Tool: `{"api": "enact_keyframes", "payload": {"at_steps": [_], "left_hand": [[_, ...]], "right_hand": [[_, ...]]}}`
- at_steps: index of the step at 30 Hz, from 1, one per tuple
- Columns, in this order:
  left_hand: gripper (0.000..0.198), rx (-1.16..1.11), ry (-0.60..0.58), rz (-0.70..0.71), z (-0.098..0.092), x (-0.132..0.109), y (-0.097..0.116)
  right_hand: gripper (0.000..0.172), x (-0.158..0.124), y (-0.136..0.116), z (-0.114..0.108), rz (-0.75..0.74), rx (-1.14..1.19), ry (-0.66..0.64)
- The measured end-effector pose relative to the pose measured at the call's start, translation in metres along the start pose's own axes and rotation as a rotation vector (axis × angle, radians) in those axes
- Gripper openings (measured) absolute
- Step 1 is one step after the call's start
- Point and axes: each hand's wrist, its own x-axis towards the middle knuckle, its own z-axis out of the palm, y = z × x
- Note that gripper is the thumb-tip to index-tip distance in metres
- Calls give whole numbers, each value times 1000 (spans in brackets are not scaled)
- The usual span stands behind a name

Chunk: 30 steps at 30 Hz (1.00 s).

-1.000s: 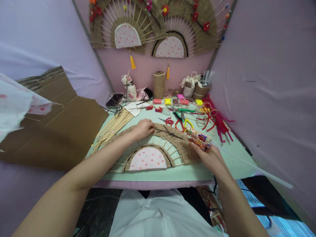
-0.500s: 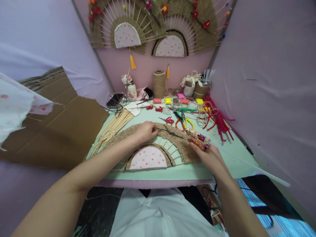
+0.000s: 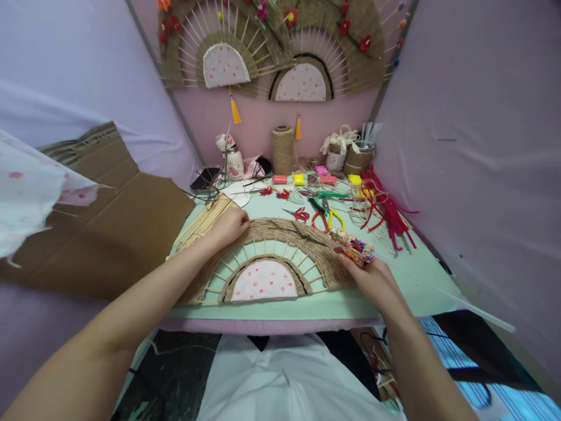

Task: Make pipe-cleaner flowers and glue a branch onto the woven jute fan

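A half-round fan (image 3: pixel 335 272) of twine woven over thin sticks lies before me, a spotted cloth half-circle (image 3: pixel 263 282) at its centre. Along its upper band runs a dark twig (image 3: pixel 302 234). My left hand (image 3: pixel 232 227) is at the fan's upper left edge with its fingers curled together; whatever they pinch, if anything, is hidden. At the fan's right end, my right hand (image 3: pixel 372 279) is closed round a flower-patterned hot glue gun (image 3: pixel 354 247), and a long clear glue stick (image 3: pixel 471 310) trails from it.
Scissors (image 3: pixel 300 214), pliers (image 3: pixel 322 207) and red pipe cleaners (image 3: pixel 392 213) lie beyond the fan. Bamboo sticks (image 3: pixel 204 225) are at left beside cardboard (image 3: pixel 131 216). A twine spool (image 3: pixel 283 149) stands at the back; finished fans (image 3: pixel 368 70) hang on the wall.
My left hand has moved left along the fan's upper edge, uncovering more of the band and the twig. My right hand and the glue gun have stayed nearly still.
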Motion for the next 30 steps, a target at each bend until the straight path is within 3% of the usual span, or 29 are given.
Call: {"api": "enact_keyframes", "payload": {"at_steps": [3,6,10,13,16,19,26,30], "left_hand": [[21,5,-67,-47,1,-4,-20],[20,-27,-99,-38,3,1,-22],[27,-102,-23,71,6,23,-4],[28,-181,-51,239,15,42,13],[23,-183,-132,295,25,53,24],[21,-165,-152,267,26,53,22],[26,-47,-125,124,5,39,-4],[30,-114,-163,99,4,34,3]], "right_hand": [[42,0,-2,2,-21,16,-3],[43,-1,-3,1,-34,20,-13],[44,-2,-4,-2,-30,-5,-15],[43,-3,-4,-4,-25,-9,-20],[43,-4,-3,-5,-22,-3,-18],[44,-4,-1,-7,-5,-5,-4],[47,-3,-4,1,-33,23,-20],[46,-4,-7,5,-32,22,-34]]}}
